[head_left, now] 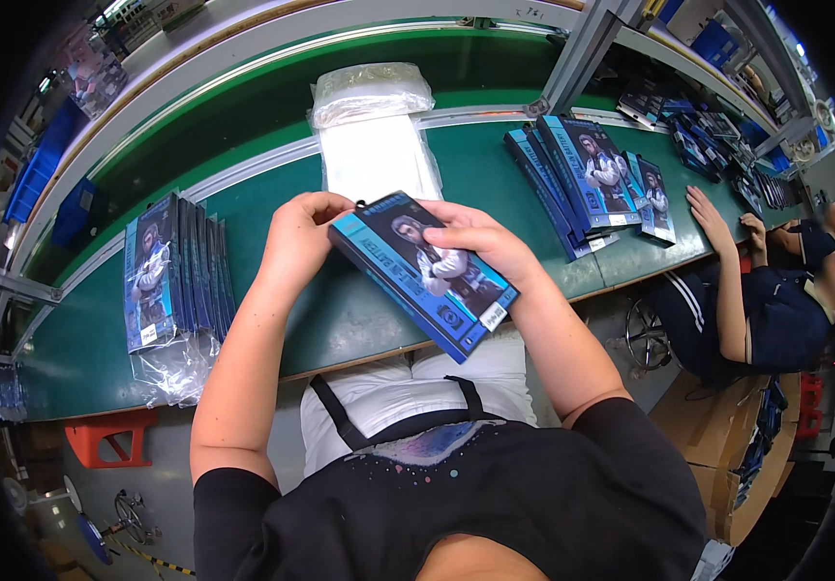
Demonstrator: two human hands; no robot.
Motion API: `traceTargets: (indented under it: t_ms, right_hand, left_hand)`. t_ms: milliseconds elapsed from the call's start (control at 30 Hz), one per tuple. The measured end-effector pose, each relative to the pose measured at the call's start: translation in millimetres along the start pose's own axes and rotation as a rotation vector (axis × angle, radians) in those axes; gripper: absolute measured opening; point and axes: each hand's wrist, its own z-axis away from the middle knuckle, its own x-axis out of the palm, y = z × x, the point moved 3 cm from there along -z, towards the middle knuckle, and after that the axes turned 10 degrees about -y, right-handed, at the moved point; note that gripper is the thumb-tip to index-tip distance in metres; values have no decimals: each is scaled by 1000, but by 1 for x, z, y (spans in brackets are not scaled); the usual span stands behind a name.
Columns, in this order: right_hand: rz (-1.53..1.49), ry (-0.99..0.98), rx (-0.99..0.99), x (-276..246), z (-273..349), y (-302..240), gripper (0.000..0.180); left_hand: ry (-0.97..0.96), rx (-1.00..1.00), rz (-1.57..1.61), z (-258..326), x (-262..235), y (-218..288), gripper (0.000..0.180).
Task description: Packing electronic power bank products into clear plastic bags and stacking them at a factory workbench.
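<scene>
A flat blue-and-black battery box (417, 261) with a printed figure on its face is tilted in front of me, above the bench edge. My right hand (485, 247) grips it from the right, thumb on the printed face and fingers behind. At its upper left end, by the small black hang tab, the fingertips of my left hand (301, 232) are pinched together against the box. Beyond my hands lies a stack of clear plastic bags (379, 150) on the green bench. To the left, similar boxes in clear plastic stand in a row (161, 271).
More blue boxes (587, 179) lean together on the right of the green bench (340, 334). A heap of boxes (708, 140) lies farther right, near a seated co-worker (775, 310). An open carton (713, 436) and a red stool (112, 438) are below the bench.
</scene>
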Motion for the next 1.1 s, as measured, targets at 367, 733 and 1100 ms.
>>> traceTargets:
  t_ms: [367,733,1100]
  right_hand:
    - [366,354,-221,4,13,19,51]
    - [464,447,-257,16,14,25,48]
    - [179,509,-240,24,31,27,20]
  left_hand:
    - [-2,124,-278,14,4,30,16]
    - [88,279,-421,27,8,40,22]
    - [125,33,517,50,24,24,39]
